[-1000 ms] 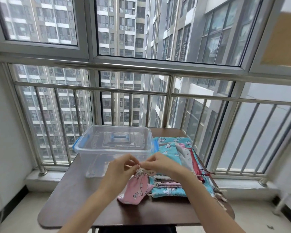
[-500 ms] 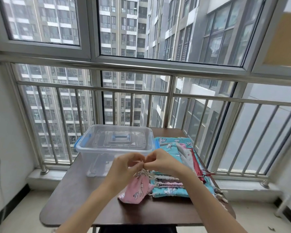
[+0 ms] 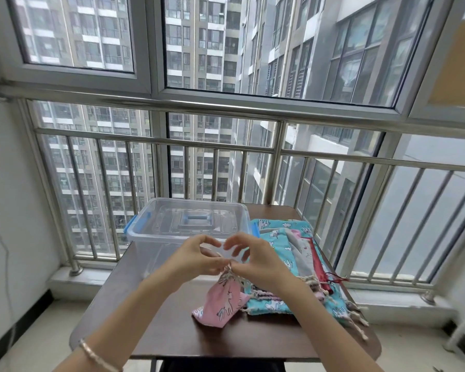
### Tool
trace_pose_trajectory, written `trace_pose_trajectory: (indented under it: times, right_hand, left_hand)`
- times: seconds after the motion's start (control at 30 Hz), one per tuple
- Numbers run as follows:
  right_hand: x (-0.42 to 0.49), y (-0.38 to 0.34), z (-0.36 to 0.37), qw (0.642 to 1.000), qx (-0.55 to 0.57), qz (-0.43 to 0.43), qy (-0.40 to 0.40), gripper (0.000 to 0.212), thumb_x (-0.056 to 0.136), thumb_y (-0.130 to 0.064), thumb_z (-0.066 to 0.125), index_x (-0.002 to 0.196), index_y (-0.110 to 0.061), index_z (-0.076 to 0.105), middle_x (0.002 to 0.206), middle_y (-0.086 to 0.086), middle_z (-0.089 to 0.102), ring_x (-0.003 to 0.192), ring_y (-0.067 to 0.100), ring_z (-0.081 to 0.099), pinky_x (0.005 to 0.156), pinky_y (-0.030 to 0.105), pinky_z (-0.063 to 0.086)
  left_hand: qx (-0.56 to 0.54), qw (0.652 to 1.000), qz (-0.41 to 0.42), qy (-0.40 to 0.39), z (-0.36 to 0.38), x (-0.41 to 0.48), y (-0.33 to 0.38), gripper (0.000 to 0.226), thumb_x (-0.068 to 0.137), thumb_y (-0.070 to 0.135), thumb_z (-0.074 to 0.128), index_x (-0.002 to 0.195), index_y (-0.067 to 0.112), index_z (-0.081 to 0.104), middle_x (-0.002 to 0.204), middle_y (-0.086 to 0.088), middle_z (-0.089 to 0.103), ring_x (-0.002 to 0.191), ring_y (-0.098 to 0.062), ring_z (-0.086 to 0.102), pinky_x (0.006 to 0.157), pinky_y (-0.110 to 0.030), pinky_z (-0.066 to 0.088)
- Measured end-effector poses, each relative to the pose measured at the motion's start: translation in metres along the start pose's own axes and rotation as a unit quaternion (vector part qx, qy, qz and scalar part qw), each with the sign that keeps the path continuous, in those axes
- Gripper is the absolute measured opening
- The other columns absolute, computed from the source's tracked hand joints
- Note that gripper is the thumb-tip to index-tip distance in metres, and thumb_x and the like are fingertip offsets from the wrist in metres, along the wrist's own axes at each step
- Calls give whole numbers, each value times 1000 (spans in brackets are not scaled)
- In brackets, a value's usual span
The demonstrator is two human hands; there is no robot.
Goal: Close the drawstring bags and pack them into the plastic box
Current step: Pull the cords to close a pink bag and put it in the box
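A small pink drawstring bag (image 3: 222, 302) with a cat print hangs over the brown table (image 3: 172, 336), its lower end on the tabletop. My left hand (image 3: 196, 257) and my right hand (image 3: 255, 260) meet above the bag's gathered neck and pinch its pale cords; the upper fingers of both hands are spread. A pile of teal drawstring bags (image 3: 285, 264) lies to the right, partly behind my right forearm. The clear plastic box (image 3: 177, 232) with blue latches stands behind my hands, its lid on.
A metal railing (image 3: 215, 149) and large windows run just behind the table. A white wall (image 3: 8, 210) stands at the left. Loose cord ends (image 3: 357, 320) trail off the pile near the table's right edge.
Both hands have risen a little with the cords, and the pink bag's neck is gathered tighter. The upper fingers of both hands have spread apart.
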State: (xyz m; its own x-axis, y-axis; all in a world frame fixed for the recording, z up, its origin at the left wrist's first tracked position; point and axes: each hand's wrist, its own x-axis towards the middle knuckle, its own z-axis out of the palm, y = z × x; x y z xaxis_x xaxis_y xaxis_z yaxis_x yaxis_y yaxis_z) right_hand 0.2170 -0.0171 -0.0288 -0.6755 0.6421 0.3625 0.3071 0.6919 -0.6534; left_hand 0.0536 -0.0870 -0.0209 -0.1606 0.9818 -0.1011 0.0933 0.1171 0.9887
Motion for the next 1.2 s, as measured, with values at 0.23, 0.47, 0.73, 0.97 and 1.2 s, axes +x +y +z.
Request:
trace_pose_trajectory:
  times: [0.23, 0.47, 0.73, 0.97, 1.2]
  right_hand:
    - [1, 3, 0, 999, 5, -21, -32, 27, 79, -13, 69, 104, -24, 65, 98, -11, 67, 93, 2, 58, 80, 17, 47]
    - [4, 4, 2, 998, 38, -17, -53, 16, 80, -11, 69, 92, -20, 65, 84, -8, 66, 79, -1, 60, 78, 20, 49]
    - [10, 10, 3, 938, 316, 136, -53, 26, 76, 7, 64, 83, -11, 48, 75, 8, 63, 71, 20, 60, 70, 29, 48]
    - [10, 15, 9, 850, 495, 175, -34, 25, 68, 7, 67, 76, -11, 51, 73, 13, 54, 60, 16, 52, 56, 21, 43]
    - [3, 5, 6, 970, 228, 77, 46, 8, 80, -5, 75, 79, -7, 67, 69, 1, 65, 63, 8, 58, 60, 20, 48]
  left_hand:
    - [-14, 993, -50, -110, -16, 6, 3, 48, 79, 0, 73, 119, 4, 49, 84, -13, 69, 76, -19, 67, 72, -26, 55]
    - [1, 985, -70, -157, -22, 10, 9, 46, 82, 3, 71, 121, 4, 48, 82, -12, 67, 71, -17, 66, 67, -25, 56]
    - [109, 988, 23, -111, -18, 9, 10, 28, 80, 10, 74, 106, 4, 64, 75, -7, 71, 68, -14, 67, 67, -23, 55]
    - [178, 979, 63, -74, -11, 12, 5, 12, 90, 13, 64, 90, 2, 69, 73, -5, 65, 58, -4, 59, 60, -15, 49]
    - [-25, 995, 11, -96, -9, 14, -7, 13, 92, 15, 59, 88, 9, 69, 71, 1, 59, 67, -8, 54, 75, -22, 51]
